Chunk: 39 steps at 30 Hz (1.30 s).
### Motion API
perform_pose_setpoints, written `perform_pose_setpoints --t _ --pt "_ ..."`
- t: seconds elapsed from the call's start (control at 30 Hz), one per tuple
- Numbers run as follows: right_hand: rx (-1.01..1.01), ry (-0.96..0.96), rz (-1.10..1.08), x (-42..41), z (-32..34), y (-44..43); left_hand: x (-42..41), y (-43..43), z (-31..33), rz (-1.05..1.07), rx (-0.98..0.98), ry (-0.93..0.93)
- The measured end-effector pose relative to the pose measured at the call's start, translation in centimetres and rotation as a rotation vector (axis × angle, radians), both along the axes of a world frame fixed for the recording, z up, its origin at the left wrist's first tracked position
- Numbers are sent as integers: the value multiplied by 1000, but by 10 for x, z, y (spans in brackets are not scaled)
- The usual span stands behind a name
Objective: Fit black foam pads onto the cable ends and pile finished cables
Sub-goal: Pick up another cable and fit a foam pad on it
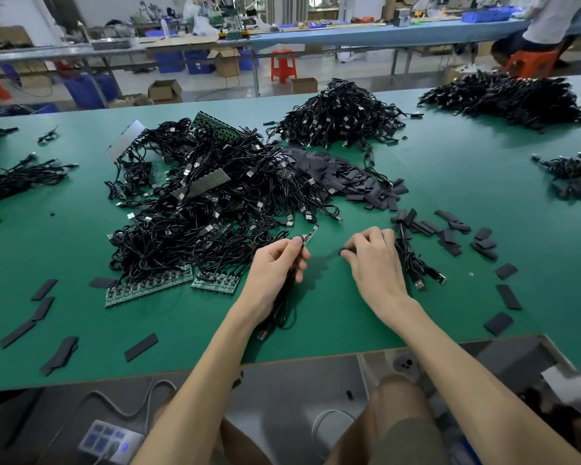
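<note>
At lower centre of the frame the left hand (275,266) curls its fingers round a coiled black cable (282,307). Thumb and forefinger pinch it just below its bare circuit-board end (310,233), which pokes up and to the right, and the rest of the coil trails under the palm onto the green table (450,169). Just right of it, the right hand (374,263) pinches a small dark piece at its fingertips, most likely a foam pad (343,252), though blur hides its shape. Pad and board end are near each other but apart, so the fitting looks not yet begun. The likeliest fault from here is a skewed fit: the pad is soft, and if pushed on at an angle it could fold or leave part of the board bare. The trailing coil lies close to the tangled pile of cables (198,203) at centre left, so a snag there could tug the end out of line. A finished cable dropped near that tangle, rather than by the loose cables (416,266) beside the right hand, could get mixed with unfitted ones.
</note>
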State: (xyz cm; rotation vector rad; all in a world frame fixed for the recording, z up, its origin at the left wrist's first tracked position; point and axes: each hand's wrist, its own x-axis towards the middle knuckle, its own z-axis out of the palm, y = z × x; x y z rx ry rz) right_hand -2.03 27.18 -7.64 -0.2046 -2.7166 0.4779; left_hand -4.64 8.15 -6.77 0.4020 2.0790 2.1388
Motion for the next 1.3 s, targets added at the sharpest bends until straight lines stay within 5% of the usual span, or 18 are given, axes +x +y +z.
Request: perform_pose_setpoints --t 0.33,0.5,1.3 --pt "-306 94 203 12 9 -8 1 1 1 5 -7 34" --pt "-301 102 287 15 11 -8 1 2 -1 18 -60 76" --pt "-567 237 279 15 7 1 5 3 1 74 -227 127"
